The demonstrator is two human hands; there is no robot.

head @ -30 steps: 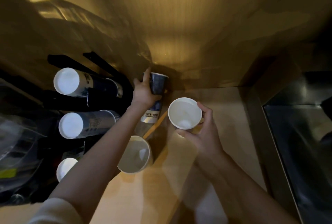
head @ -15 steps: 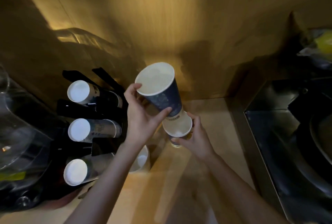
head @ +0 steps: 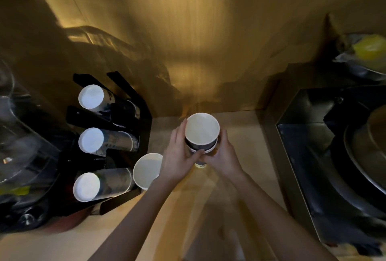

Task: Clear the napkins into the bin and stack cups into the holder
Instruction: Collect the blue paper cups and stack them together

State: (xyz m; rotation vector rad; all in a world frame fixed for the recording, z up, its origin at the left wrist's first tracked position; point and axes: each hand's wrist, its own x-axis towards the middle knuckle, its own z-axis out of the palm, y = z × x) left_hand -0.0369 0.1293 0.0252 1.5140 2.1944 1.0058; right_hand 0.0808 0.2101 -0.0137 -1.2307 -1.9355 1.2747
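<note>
Two dark blue paper cups are nested, the upper cup (head: pixel 201 131) sitting inside the lower one, over the wooden counter (head: pixel 246 135). My left hand (head: pixel 179 154) wraps the stack from the left and my right hand (head: pixel 223 156) holds it from the right. A third cup (head: pixel 147 170) stands upright on the counter just left of my left wrist. The black cup holder (head: pixel 108 147) at the left carries three rows of stacked cups lying sideways, white bottoms toward me. No napkin or bin is in view.
A wooden wall rises behind the counter. A dark metal appliance (head: pixel 334 156) with a round pan fills the right side. Clear plastic containers (head: pixel 18 135) crowd the far left. A bowl with something yellow (head: pixel 369 51) sits at the upper right.
My left hand lifted the blue cup from the back of the counter, turned it upright and lowered it into the cup held by my right hand. Both hands now hold the nested pair.
</note>
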